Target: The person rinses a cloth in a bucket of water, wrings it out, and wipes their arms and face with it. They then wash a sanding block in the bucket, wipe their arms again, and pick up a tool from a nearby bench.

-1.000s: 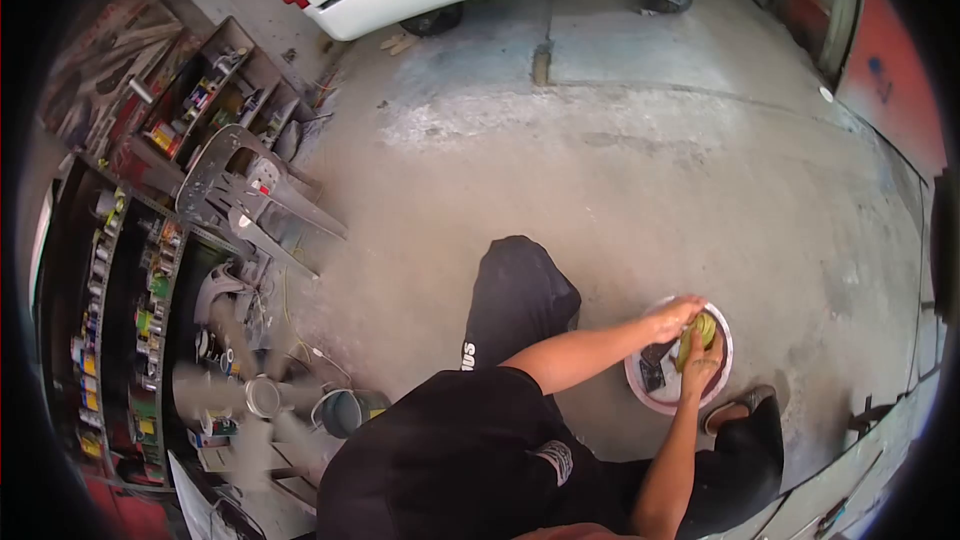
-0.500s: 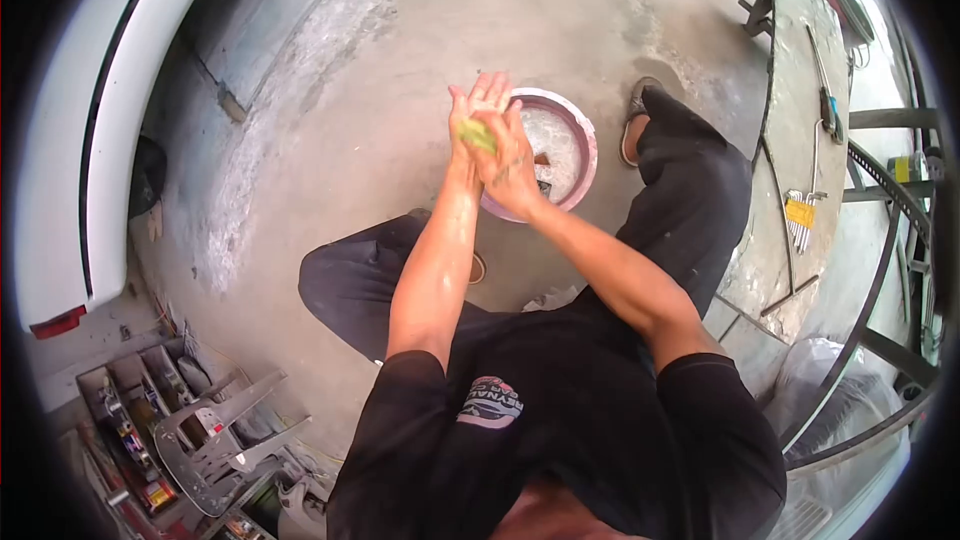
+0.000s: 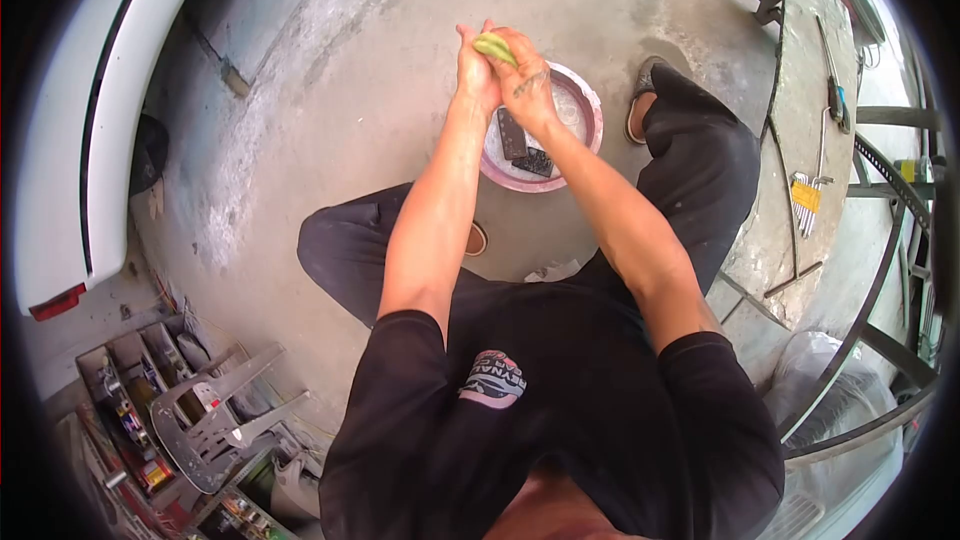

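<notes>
My right hand [image 3: 526, 75] is closed round a yellow-green sponge [image 3: 494, 47], pressing it against my left hand. My left hand [image 3: 476, 70] stays stretched out with its fingertips pointing away from me, partly covered by the sponge and right hand. Both hands are over the far left side of a round, pinkish-rimmed basin [image 3: 594, 127]. Cloudy, whitish water shows in it. A long dark block [image 3: 511, 134] and a rough black piece [image 3: 536, 161] lie at its near left part, below my wrists.
The basin stands on a concrete floor [image 3: 330, 120] between my legs. A worn bench [image 3: 765, 270] on the right carries a screwdriver [image 3: 832, 90] and a hex key set [image 3: 804, 202]. Lower left are a toolbox [image 3: 130, 380] and a grey plastic chair [image 3: 205, 430]. A white vehicle [image 3: 60, 140] stands left.
Both hands have moved up and away, with the sponge shifting towards the fingertips. More of the basin's near part and the dark block now show.
</notes>
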A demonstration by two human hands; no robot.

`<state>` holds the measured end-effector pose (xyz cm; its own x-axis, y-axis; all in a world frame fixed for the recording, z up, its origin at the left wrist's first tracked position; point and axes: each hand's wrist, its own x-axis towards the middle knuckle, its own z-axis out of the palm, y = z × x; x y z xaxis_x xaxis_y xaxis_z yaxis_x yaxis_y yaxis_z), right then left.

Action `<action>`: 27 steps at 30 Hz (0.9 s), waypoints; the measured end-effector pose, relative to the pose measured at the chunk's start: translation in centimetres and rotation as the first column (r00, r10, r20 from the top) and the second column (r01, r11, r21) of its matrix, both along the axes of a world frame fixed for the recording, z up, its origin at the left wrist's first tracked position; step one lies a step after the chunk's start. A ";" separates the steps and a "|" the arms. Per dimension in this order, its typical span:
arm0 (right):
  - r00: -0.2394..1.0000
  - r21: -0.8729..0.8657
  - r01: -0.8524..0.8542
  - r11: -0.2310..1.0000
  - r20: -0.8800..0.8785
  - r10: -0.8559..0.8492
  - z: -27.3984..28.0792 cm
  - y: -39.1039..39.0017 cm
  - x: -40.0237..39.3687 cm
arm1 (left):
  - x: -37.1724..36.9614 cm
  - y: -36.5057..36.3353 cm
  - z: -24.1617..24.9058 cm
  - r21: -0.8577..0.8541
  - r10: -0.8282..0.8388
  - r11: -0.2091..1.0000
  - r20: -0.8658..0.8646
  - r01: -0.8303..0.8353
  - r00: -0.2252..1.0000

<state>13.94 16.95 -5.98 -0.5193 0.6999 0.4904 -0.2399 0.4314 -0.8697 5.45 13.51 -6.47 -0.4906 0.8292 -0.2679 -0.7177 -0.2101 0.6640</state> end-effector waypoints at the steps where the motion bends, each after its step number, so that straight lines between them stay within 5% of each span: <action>1: 1.000 -0.002 -0.011 1.000 0.005 0.011 0.3 -0.5 0.3 | -0.7 0.3 0.1 -0.084 0.048 0.995 0.014 -0.047 0.999; 3: 0.996 -0.068 0.087 0.994 0.040 -0.084 0.4 -1.9 0.9 | -2.3 0.5 -2.1 -0.065 -0.021 0.998 -0.043 0.018 0.999; 5: 0.990 0.070 0.096 0.993 0.092 -0.103 1.8 -3.8 2.4 | -3.3 1.6 -1.8 -0.151 -0.097 0.980 0.218 0.132 0.971; 7: 0.990 0.099 -0.024 0.995 0.140 0.010 4.1 -7.8 4.8 | -4.6 2.3 -3.2 -0.141 -0.093 0.982 0.220 0.126 0.971; 9: 0.988 -0.006 -0.090 0.996 0.126 0.090 5.3 -9.5 6.6 | -5.1 2.5 -2.8 -0.175 0.148 0.979 0.241 -0.107 0.959; 15: 0.913 0.178 -0.393 0.902 -0.047 0.406 9.0 -12.7 10.6 | -9.0 3.7 -7.0 -0.313 0.280 0.928 0.233 -0.201 0.931; 17: 0.984 0.355 -0.169 0.919 0.015 0.175 3.6 -8.3 5.8 | -8.4 2.8 -7.1 -0.358 0.336 0.902 0.227 -0.243 0.914; 18: 0.998 0.645 -0.032 0.763 -0.021 0.060 3.6 -5.5 4.0 | -6.7 2.8 -6.2 -0.383 0.315 0.900 0.247 -0.206 0.916; 19: 0.993 0.573 0.037 0.819 0.069 -0.094 0.3 -3.6 1.9 | -5.1 2.7 -6.1 -0.415 0.298 0.894 0.271 -0.168 0.915; 20: 0.981 0.389 -0.024 0.921 0.185 -0.053 0.5 -2.1 1.2 | -4.4 2.5 -7.2 -0.407 0.275 0.902 0.292 -0.141 0.916; 21: 0.959 0.197 -0.069 0.978 0.283 0.011 1.6 -0.5 0.6 | -4.6 3.2 -8.6 -0.335 0.255 0.931 0.314 -0.144 0.914; 22: 0.961 0.203 -0.084 0.975 0.275 0.025 2.2 1.2 0.1 | -5.6 4.5 -10.8 -0.194 0.228 0.967 0.357 -0.167 0.906; 23: 0.971 0.243 -0.005 0.970 0.233 -0.053 2.5 2.5 0.0 | -8.5 7.0 -16.7 0.272 0.013 0.949 0.472 -0.161 0.881; 25: 0.977 0.275 0.058 0.960 0.180 -0.111 2.6 1.4 -0.4 | -12.3 9.6 -24.5 0.590 -0.212 0.794 0.492 -0.145 0.844; 27: 0.992 0.438 -0.119 0.891 0.025 0.121 3.3 -3.1 1.8 | -7.5 6.9 -11.7 -0.122 0.194 0.978 0.204 -0.172 0.959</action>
<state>15.77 13.80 -2.69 -0.5836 0.3462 0.7345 -0.3164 0.7361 -0.5984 -2.05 20.45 -18.14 -0.5536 0.6934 -0.4612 -0.8006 -0.2907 0.5239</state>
